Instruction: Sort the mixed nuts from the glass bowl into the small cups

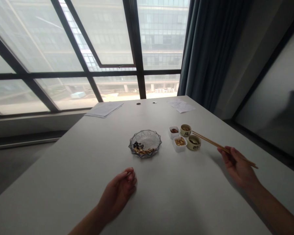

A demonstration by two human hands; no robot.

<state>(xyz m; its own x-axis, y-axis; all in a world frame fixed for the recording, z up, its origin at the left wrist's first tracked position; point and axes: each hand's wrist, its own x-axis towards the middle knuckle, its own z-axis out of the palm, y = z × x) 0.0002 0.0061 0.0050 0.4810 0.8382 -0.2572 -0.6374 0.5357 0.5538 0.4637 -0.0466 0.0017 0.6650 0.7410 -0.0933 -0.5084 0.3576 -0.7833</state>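
Note:
My right hand [238, 166] grips a pair of wooden chopsticks [212, 142]. Their tips are by the rims of two small round greenish-yellow cups with dark characters: the far one [186, 133] and the near one [196, 147], each with some contents at the bottom. Beside these stand two white square cups, one with dark reddish-brown pieces [174, 130], the other with pale tan nuts [180, 142]. My left hand [120, 192] lies near the table's front with its fingers loosely curled, nothing visible in them. Beyond it sits a scalloped glass dish [150, 135] with dark bits [137, 145] and tan pieces [143, 150].
Everything stands on a white table [88, 169]. Stacked papers [104, 109] lie at the far left, and a crumpled sheet [181, 106] at the far right. Two round holes [138, 103] sit near the back edge. Windows and a dark curtain [205, 49] rise behind.

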